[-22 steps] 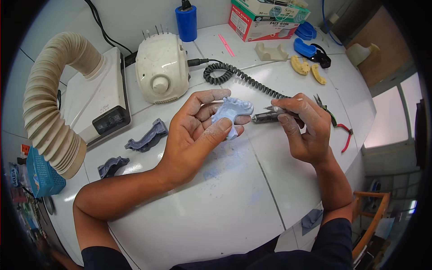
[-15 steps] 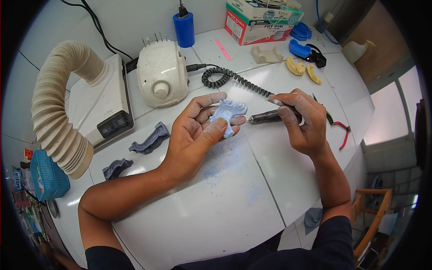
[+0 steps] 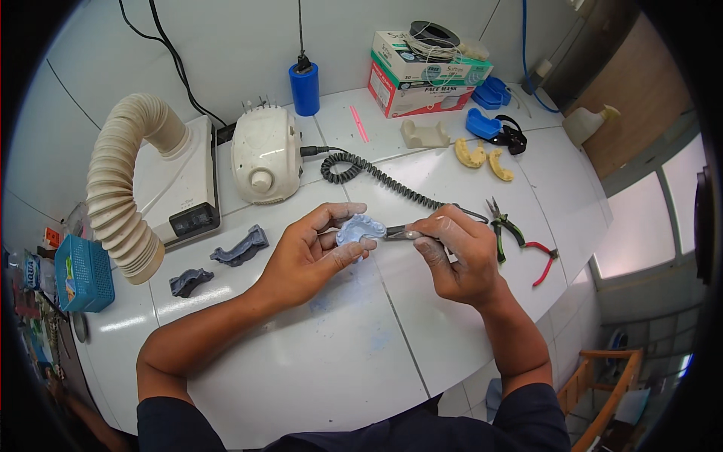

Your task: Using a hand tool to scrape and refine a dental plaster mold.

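Between the thumb and fingers of my left hand [image 3: 305, 255] is a pale blue dental cast [image 3: 354, 227], held just above the table with its row of teeth along the upper edge. My right hand [image 3: 465, 258] pinches a black and silver rotary handpiece [image 3: 396, 233], whose front end points left at the cast's right side. Whether its tip touches the cast is too small to tell. White dust coats the fingers of both hands. A coiled black cord [image 3: 399, 187] runs from near the right hand to a cream control unit [image 3: 265, 154].
A ribbed suction hose [image 3: 113, 188] arches at the left, near two dark grey mould pieces [image 3: 241, 246]. Pliers [image 3: 508, 226] and a red-handled tool [image 3: 544, 265] lie right of my right hand. Yellow casts [image 3: 471, 154] and stacked boxes [image 3: 422, 98] stand farther back. Blue dust marks the table [image 3: 354, 361].
The handpiece has come close to the cast, which is now tilted differently in my left hand. My right hand has moved left and lower, uncovering the pliers. The whole view has shifted slightly.
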The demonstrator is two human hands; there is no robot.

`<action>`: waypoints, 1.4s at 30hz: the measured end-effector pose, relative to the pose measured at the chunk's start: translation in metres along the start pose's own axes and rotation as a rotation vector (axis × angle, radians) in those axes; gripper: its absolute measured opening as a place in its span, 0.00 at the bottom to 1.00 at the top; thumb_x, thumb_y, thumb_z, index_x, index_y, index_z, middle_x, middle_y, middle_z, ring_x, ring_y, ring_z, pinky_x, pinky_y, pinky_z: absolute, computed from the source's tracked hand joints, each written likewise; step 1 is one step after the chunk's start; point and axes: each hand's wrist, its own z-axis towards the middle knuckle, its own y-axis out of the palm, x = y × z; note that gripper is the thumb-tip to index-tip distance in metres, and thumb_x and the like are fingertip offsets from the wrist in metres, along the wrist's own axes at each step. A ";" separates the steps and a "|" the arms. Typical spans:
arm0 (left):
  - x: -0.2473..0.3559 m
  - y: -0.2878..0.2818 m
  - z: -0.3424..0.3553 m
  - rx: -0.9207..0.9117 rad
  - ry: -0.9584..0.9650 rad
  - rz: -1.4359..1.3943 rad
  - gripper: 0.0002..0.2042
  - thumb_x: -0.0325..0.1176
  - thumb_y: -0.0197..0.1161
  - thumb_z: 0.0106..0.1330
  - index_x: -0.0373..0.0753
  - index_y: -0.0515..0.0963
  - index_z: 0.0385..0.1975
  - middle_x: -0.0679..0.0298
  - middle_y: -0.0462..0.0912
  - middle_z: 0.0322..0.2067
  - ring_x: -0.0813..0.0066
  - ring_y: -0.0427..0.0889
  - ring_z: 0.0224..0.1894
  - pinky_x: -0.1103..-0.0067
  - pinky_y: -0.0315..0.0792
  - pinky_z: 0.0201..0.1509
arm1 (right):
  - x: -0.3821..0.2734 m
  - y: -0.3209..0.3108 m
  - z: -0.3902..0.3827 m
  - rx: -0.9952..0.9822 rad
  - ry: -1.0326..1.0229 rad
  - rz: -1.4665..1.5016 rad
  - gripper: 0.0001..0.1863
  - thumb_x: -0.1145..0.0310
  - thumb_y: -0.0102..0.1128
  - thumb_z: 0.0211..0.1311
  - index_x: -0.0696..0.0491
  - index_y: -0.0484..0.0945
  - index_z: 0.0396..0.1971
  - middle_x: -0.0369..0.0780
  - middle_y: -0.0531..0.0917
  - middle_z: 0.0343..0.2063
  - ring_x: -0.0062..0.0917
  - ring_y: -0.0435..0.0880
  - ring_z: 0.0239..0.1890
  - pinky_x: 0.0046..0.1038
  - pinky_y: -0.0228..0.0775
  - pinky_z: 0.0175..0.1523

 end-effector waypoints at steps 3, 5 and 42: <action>0.010 0.008 -0.003 0.027 -0.049 0.069 0.23 0.26 0.59 0.79 0.30 0.65 0.71 0.54 0.79 0.58 0.70 0.84 0.60 0.75 0.81 0.63 | -0.003 -0.002 0.000 -0.060 0.001 0.050 0.06 0.78 0.70 0.63 0.60 0.83 0.38 0.43 0.83 0.28 0.32 0.82 0.23 0.30 0.71 0.28; 0.017 0.018 -0.007 0.079 -0.122 0.064 0.22 0.26 0.58 0.80 0.29 0.67 0.70 0.53 0.79 0.57 0.71 0.85 0.57 0.76 0.83 0.59 | -0.004 -0.003 -0.003 -0.059 -0.014 0.056 0.07 0.77 0.71 0.64 0.59 0.82 0.39 0.43 0.83 0.26 0.33 0.82 0.23 0.31 0.71 0.27; -0.010 0.026 -0.028 0.165 -0.061 -0.046 0.14 0.27 0.62 0.79 0.29 0.73 0.59 0.55 0.87 0.45 0.75 0.89 0.49 0.79 0.83 0.51 | -0.034 0.013 -0.017 -0.462 0.182 0.051 0.13 0.76 0.69 0.63 0.62 0.80 0.45 0.45 0.87 0.27 0.36 0.84 0.19 0.31 0.73 0.22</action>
